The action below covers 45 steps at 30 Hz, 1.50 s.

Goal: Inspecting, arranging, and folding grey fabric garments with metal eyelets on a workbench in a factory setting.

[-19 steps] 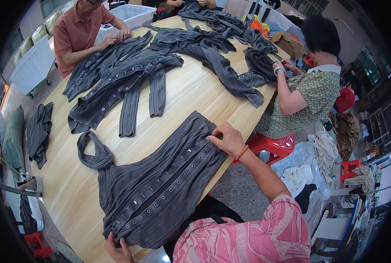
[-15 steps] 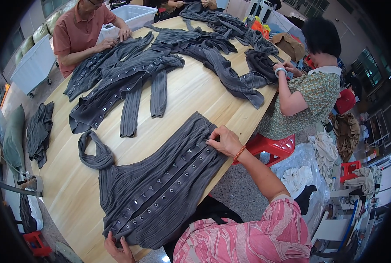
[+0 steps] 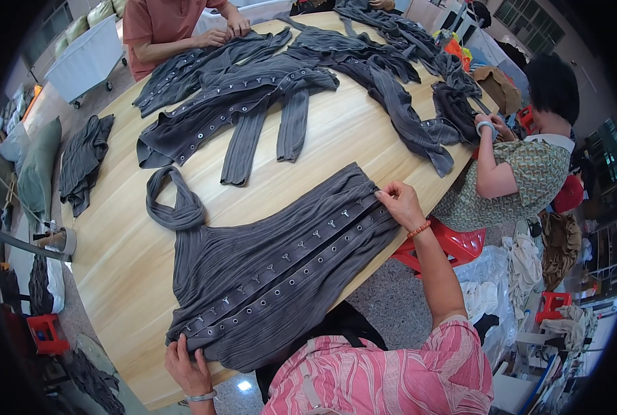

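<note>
A dark grey ribbed garment (image 3: 274, 277) lies flat on the table in front of me. A line of metal hooks (image 3: 285, 259) runs slantwise along its front, beside a parallel line of round eyelets (image 3: 292, 282). At its upper left is a knotted loop (image 3: 177, 207) of the same cloth. My left hand (image 3: 187, 363) pinches the garment's lower left corner, fingers on top at the end of the hook strip. At the opposite end, my right hand (image 3: 399, 203), with an orange bead bracelet above it, pinches the garment's edge between thumb and fingers.
Several similar grey garments (image 3: 239, 104) lie across the far half of the wooden table (image 3: 125, 277). One co-worker in a salmon shirt (image 3: 166, 31) handles cloth at the far left; another in a patterned green top (image 3: 522, 166) sits at the right. A red stool (image 3: 453, 245) stands by the table edge.
My view has shifted, so the table and garments sit farther right in the picture. Both hands keep their hold at the garment's two ends. More of my left wrist shows.
</note>
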Motion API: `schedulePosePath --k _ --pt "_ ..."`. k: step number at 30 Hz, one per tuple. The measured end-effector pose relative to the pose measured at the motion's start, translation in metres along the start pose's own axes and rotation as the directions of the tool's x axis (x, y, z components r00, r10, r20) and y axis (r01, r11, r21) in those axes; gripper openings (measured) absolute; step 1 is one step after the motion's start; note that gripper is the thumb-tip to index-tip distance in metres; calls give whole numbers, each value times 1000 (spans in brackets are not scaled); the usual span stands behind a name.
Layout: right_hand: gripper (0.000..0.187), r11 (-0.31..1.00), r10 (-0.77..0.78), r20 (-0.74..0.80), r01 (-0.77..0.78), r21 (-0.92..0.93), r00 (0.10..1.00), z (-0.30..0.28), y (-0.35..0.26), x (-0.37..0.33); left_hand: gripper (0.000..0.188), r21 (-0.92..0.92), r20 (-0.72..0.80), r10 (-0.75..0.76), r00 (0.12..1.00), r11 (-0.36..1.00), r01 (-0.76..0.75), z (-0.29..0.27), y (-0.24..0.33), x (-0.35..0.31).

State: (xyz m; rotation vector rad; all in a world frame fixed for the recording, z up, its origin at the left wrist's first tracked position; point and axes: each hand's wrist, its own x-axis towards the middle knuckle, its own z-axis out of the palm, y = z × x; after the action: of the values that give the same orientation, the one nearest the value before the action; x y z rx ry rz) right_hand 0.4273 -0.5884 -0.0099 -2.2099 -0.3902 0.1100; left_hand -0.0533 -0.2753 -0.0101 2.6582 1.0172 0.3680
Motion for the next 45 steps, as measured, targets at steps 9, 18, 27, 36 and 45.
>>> schedulePosePath --k 9,18,27,36,45 --pt "20 952 166 144 -196 235 976 3 14 6 48 28 -21 -60 998 998 60 -13 2 -1" --pt "15 757 239 256 -345 554 937 6 10 15 48 106 -53 64 996 993 -58 -14 5 -14" --pt "13 811 326 99 -332 482 940 13 46 29 39 -29 -65 -13 998 1000 11 -14 -10 0" --pt "33 877 -346 -135 269 -397 929 33 -22 0 52 -286 -128 -264 956 933 219 -13 -18 11" --pt "13 652 -727 444 729 207 524 138 -172 -120 29 -319 -156 -182 971 939 125 -17 -4 -3"
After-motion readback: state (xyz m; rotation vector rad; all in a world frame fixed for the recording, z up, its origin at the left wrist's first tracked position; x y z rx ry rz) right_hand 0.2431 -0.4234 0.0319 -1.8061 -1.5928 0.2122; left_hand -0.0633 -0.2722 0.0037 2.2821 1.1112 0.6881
